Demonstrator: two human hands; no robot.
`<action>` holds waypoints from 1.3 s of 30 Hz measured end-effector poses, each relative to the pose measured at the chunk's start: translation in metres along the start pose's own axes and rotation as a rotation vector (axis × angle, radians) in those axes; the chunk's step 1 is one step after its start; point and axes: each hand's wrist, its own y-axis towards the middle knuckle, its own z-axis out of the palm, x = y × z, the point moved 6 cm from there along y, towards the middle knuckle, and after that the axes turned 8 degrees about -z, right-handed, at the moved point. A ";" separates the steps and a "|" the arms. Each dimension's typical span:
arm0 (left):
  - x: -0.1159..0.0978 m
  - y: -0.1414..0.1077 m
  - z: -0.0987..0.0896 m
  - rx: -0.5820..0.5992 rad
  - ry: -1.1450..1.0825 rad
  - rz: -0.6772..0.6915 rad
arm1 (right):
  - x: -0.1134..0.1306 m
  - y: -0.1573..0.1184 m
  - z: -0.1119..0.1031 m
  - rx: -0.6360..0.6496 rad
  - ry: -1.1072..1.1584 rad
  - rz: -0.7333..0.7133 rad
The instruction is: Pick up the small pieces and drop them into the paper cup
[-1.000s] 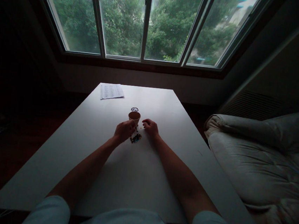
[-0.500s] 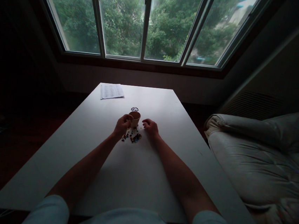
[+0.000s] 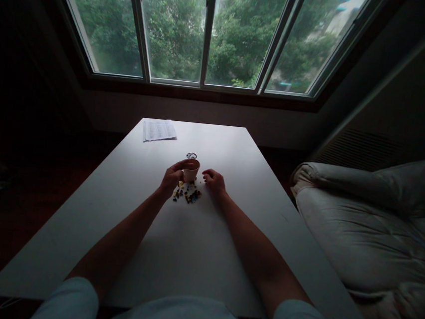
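Note:
A paper cup stands upright near the middle of the white table, its brownish inside facing me. My left hand is at the cup's left side, its fingers stretched over the rim and the thumb lower down, apart from them. I see nothing held in it. My right hand rests on the table just right of the cup, fingers loosely curled and apart, with no object visible in them. Small multicoloured pieces like beads lie scattered in front of the cup. They are too small to make out singly.
Behind the cup lies a small round, clear lid-like thing with a dark rim. Printed sheets of paper lie at the far left corner of the white table. A pale padded sofa stands along the right side.
My left hand's fingers have gone from a pinch beside the cup to stretched out over its rim. My right hand, the cup and the scattered pieces look the same.

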 end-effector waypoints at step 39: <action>0.033 -0.008 -0.028 0.692 1.304 -0.037 | 0.033 -0.012 0.014 0.265 -0.259 -0.253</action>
